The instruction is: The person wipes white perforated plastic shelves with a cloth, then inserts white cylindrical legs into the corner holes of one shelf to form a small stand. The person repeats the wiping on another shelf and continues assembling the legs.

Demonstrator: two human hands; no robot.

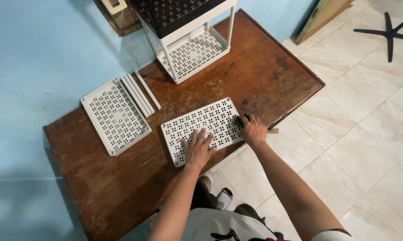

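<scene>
Brown wooden table (121,178) against a blue wall, bearing a partly built white rack (192,49), a second perforated tray (115,115) and four loose white rods (141,93). The white perforated shelf panel (203,125) lies flat, its near corner close to the table's edge. Left hand (197,149) rests spread and flat on it, gripping nothing; right hand (253,129) curls over its right edge, apparently on a small dark object. Uneven pressure could likely slide the panel off the edge.
</scene>
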